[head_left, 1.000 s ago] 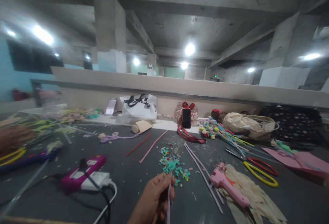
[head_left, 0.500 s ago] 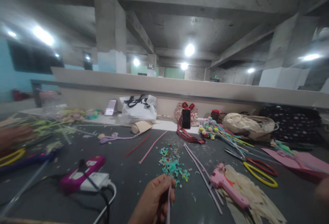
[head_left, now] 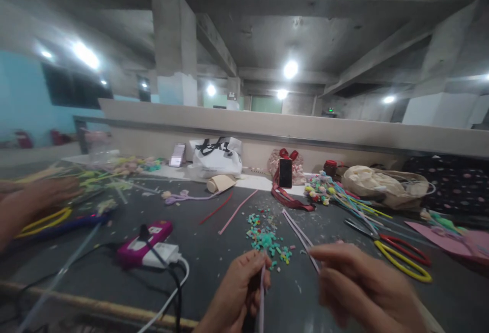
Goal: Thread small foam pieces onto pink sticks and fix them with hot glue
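My left hand (head_left: 242,287) is closed in a pinch on a thin lilac pipe cleaner (head_left: 262,297), which runs down toward me. Just beyond its fingertips lies a heap of small teal, yellow and red bits (head_left: 267,239). My right hand (head_left: 362,282), slightly blurred, hovers at the lower right with the index finger stretched left and nothing visible in it. It covers the spot of the pink glue gun and overlaps the near ends of loose lilac pipe cleaners (head_left: 296,228).
Scissors (head_left: 382,241) with red and yellow handles lie at right, before a bunch of colourful flower stems (head_left: 324,190). A purple-and-white power strip (head_left: 148,246) with cables sits at left. Another person's hand (head_left: 42,195) works at far left. A phone (head_left: 285,172) stands at the back.
My right hand has come in from the right edge and now hides the glue gun. The left hand keeps its pinch. The whole view has shifted a little, bringing the table's front edge into sight.
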{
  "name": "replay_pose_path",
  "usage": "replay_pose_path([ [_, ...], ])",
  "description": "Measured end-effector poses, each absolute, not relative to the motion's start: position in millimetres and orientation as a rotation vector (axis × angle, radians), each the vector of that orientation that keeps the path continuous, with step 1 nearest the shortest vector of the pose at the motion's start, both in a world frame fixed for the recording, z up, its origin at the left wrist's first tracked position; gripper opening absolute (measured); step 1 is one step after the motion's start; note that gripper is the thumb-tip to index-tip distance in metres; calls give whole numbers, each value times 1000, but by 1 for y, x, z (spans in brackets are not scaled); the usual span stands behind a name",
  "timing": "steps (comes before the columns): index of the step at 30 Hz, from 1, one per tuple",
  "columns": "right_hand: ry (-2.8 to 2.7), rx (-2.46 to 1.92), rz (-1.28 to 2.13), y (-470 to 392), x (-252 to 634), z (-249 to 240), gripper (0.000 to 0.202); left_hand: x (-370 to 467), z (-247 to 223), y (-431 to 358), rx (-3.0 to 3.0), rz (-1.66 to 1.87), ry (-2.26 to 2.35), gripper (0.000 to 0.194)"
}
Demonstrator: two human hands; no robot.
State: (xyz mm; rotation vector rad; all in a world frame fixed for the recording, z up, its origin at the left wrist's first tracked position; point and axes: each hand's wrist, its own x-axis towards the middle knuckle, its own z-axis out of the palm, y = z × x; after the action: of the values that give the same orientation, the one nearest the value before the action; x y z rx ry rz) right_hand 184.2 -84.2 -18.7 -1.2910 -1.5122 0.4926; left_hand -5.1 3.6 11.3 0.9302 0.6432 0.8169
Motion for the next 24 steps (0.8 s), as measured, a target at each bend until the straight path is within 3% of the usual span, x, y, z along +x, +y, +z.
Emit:
replay_pose_path([
  [3,-1507,-1282,825,-49,159,29,27,-6,8,6,901,751,608,24],
  [6,-1388,-1268,900,-29,149,37,23,-6,5,7,834,737,572,21],
  [15,-1443,-1176,817,-22,139,25,31,-5,6,9,749,711,509,18],
  [20,-1549,-1193,749,-16,132,34,48,-2,6,6,964,756,610,32],
  [24,-1584,-1200,732,-16,128,37,45,-2,4,6,1067,792,605,35],
])
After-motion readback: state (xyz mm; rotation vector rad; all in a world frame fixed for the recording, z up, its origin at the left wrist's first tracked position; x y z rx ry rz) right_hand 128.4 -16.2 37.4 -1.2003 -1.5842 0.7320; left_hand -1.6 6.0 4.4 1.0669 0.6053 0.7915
